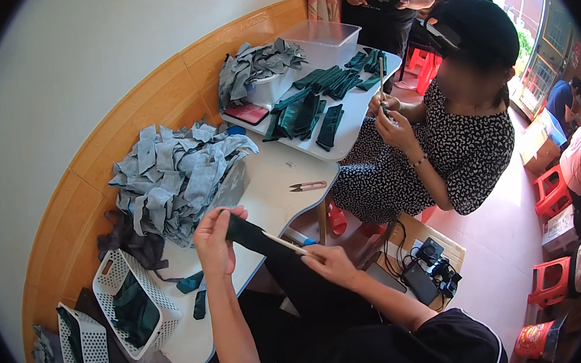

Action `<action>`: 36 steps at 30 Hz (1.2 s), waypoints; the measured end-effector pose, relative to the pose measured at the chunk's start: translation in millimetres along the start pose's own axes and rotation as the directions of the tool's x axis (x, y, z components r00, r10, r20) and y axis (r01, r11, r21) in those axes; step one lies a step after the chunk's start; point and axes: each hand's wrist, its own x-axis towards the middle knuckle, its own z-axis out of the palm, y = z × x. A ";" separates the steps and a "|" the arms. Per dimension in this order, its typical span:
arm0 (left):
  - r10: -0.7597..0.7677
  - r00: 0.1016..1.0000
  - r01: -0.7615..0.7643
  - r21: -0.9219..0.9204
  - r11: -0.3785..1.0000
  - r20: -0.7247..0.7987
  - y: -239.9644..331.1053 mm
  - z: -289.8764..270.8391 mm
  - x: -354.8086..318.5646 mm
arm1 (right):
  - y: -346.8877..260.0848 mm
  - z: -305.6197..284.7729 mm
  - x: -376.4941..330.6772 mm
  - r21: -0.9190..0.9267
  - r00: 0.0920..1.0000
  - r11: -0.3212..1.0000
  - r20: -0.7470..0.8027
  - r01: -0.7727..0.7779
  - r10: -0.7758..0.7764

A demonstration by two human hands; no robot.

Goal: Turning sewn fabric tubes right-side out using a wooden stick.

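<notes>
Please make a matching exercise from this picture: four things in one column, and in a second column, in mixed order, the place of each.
Things:
1. dark fabric strip
2. thread snips
3. white basket
4. clear plastic bin

Places:
A. far end of the further table
B. between the left hand and right hand
C. near table, alone, near its right edge
D. near table, left end

Pairs: 1-B, 2-C, 3-D, 4-A

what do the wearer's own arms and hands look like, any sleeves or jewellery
Both forearms come up bare from the lower edge: no gloves, and no watch, ring or bracelet shows on the left hand or the right hand. A short black sleeve covers the right upper arm.
</notes>
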 end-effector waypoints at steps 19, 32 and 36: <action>-0.257 0.926 0.212 -0.183 0.960 -0.278 -79.9 0.9 16.2 | 35.9 -27.3 84.4 0.985 0.894 0.160 -0.127 0.063 0.429; -0.278 0.940 0.240 -0.195 0.951 -0.196 -127.4 62.3 71.5 | 91.0 -57.1 134.5 0.963 0.731 -0.065 -0.155 0.263 0.665; -0.288 0.934 0.256 -0.165 0.952 -0.212 -121.3 82.8 78.7 | 112.9 -60.5 147.3 0.916 0.815 -0.092 -0.296 0.390 0.498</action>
